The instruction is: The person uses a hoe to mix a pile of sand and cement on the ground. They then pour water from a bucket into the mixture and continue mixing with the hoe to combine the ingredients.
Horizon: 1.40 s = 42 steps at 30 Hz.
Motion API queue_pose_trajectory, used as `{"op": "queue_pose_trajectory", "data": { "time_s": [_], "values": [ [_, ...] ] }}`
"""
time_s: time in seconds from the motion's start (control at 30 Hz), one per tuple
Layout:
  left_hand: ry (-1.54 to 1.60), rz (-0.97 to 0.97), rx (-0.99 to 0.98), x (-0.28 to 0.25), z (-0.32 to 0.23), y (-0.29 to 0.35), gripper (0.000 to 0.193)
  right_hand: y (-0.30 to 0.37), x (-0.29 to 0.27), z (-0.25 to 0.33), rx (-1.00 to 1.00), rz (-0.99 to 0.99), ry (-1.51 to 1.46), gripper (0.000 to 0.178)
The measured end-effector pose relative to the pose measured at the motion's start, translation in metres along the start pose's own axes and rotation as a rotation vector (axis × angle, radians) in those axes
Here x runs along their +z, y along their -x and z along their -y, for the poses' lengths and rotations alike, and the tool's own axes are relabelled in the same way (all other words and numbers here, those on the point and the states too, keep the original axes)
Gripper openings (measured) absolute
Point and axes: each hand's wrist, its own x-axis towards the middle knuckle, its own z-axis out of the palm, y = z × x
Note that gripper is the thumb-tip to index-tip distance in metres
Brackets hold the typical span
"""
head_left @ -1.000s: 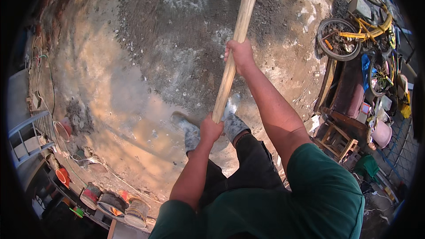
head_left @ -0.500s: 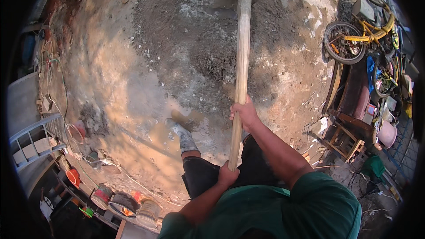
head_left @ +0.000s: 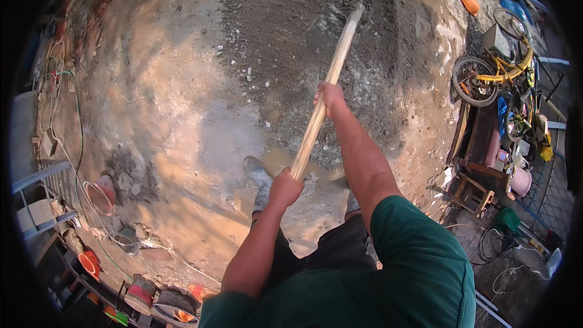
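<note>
Wooden handle [head_left: 312,130]: slopes away from the body over wet ground [head_left: 237,140], its long axis pointing forward and rightward; the far end meets dark, gritty mix [head_left: 291,42], any tool head unseen.
Left hand [head_left: 285,188]: wrapped around the butt.
Right hand [head_left: 330,98]: curled firmly about mid-shaft.
Handling: probably stiff, far-end heavy; best gripped hands apart, on dry wood.

Bright, warm daylight; soft dappled shadows across ground [head_left: 182,164]; corners black; edges fisheye-bent
</note>
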Motion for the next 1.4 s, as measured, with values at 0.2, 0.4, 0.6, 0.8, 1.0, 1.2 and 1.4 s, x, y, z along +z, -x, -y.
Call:
{"op": "queue_pose_trajectory", "data": {
  "time_s": [0.2, 0.4, 0.6, 0.8, 1.0, 1.2, 1.4],
  "values": [
    [-0.088, 0.098, -0.153, -0.021, 0.106, 0.083, 0.043, 0.051, 0.030, -0.144, 0.243, 0.034, -0.123, 0.016],
    [-0.117, 0.103, -0.076, -0.022, 0.153, 0.121, 0.045, 0.156, 0.038, -0.115, 0.111, -0.027, -0.250, 0.034],
    [-0.258, 0.122, 0.116, -0.097, 0.015, -0.007, 0.046, 0.099, 0.008, 0.050, -0.357, -0.161, -0.332, 0.030],
    [0.035, 0.336, -0.067, -0.093, -0.028, 0.003, 0.042, -0.002, -0.012, 0.002, -0.044, -0.274, -0.033, 0.022],
    [-0.091, 0.295, -0.100, -0.101, 0.065, 0.122, 0.045, 0.109, 0.042, -0.070, 0.169, -0.112, -0.153, 0.040],
    [-0.466, 0.233, 0.155, -0.169, -0.001, 0.055, 0.046, 0.159, 0.026, 0.068, -0.091, -0.122, -0.663, 0.045],
    [-0.464, 0.148, 0.554, -0.221, -0.164, -0.095, 0.041, 0.142, 0.023, 0.249, -0.705, -0.398, -0.542, 0.034]
  ]
}}
